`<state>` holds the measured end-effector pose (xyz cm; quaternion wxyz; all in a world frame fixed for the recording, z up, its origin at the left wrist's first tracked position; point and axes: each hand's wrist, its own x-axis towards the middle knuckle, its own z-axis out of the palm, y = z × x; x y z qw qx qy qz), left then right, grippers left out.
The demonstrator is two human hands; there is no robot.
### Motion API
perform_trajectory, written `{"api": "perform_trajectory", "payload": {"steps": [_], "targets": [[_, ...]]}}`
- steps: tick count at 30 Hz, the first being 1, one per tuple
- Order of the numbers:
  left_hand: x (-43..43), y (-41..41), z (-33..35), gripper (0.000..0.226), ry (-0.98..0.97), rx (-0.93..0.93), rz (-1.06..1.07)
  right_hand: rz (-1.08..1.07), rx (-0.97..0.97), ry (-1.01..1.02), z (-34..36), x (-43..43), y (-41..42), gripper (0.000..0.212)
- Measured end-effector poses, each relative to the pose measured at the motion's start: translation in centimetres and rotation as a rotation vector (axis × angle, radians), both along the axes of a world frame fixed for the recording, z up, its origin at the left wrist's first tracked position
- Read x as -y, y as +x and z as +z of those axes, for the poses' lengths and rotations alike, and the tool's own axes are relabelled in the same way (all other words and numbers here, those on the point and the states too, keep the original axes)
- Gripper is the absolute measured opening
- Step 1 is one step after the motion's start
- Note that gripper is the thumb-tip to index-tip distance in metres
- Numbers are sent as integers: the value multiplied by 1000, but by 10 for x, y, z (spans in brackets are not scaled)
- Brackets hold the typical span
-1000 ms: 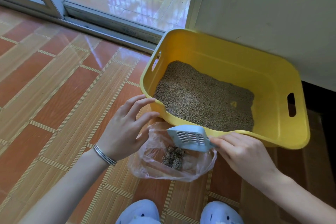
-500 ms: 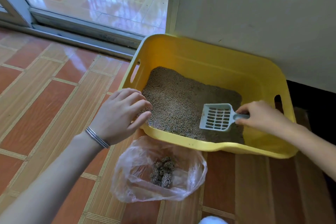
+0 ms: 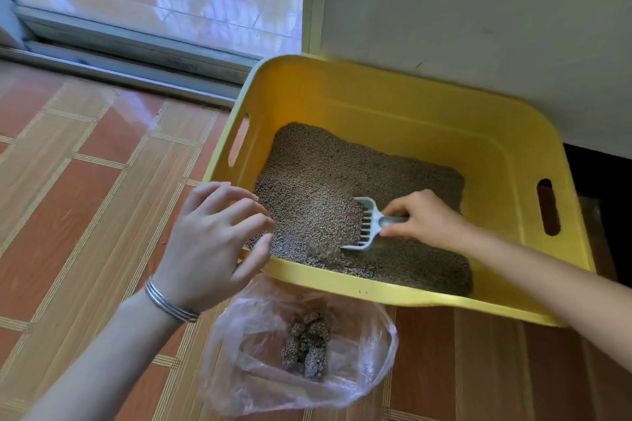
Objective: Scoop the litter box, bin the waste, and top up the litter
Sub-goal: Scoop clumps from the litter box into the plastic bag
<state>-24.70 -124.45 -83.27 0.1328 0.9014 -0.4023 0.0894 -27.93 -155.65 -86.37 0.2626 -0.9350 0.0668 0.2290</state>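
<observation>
Now the right hand [image 3: 422,220] grips the scoop [image 3: 364,227] by its handle, blade dug into the litter [image 3: 307,188] of the yellow box [image 3: 393,106], long axis pointing left toward the loosely open, empty left hand [image 3: 212,243]; the waste bag [image 3: 362,352] lies just in front.

Glossy yellow plastic litter box [image 3: 393,106], grainy litter [image 3: 307,181], crinkly clear bag [image 3: 359,362].

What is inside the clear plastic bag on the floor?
The clear plastic bag holds a small pile of grey-brown litter clumps. Whatever lies beneath the pile, or under the bag's crumpled folds, cannot be seen.
</observation>
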Motion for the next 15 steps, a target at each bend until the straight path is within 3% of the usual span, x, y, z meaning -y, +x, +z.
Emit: {"api": "perform_trajectory", "payload": {"steps": [6, 15], "targets": [[-1, -1, 1, 30, 5, -27, 7, -65, 96, 182, -21, -45, 11, 22], [-1, -1, 0, 31, -24, -17, 32, -162, 180, 329, 3, -19, -8, 19]]}}
